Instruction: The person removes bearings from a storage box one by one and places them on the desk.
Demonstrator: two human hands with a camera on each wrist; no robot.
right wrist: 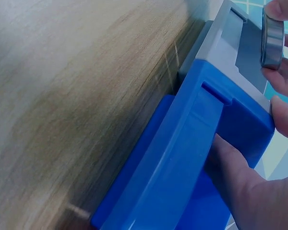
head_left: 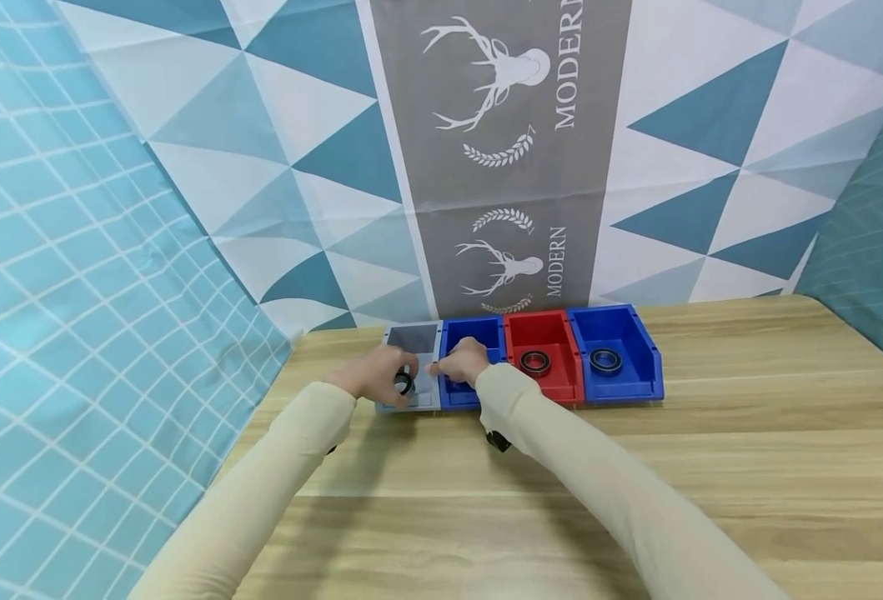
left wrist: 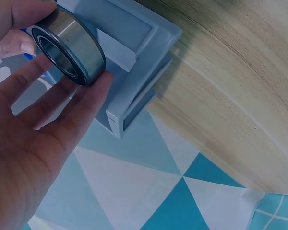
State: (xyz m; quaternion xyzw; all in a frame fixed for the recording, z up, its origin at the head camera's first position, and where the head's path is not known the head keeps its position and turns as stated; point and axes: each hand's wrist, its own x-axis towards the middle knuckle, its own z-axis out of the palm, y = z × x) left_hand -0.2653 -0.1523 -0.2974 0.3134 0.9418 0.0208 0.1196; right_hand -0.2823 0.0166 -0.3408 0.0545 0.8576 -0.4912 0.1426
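Note:
My left hand pinches a ball bearing between thumb and fingertips, tilted above the light grey bin. Its steel outer ring and dark-edged face show clearly in the left wrist view. To the right, my right hand reaches over the neighbouring blue bin. The right thumb dips inside that bin, while a fingertip touches its rim beside the grey bin. No object shows between those right fingers; part of the blue bin's floor is hidden under the hand.
A red bin holds one bearing, and a second blue bin at the right end holds another bearing. The bins stand in a row against the patterned backdrop at the back of the wooden table.

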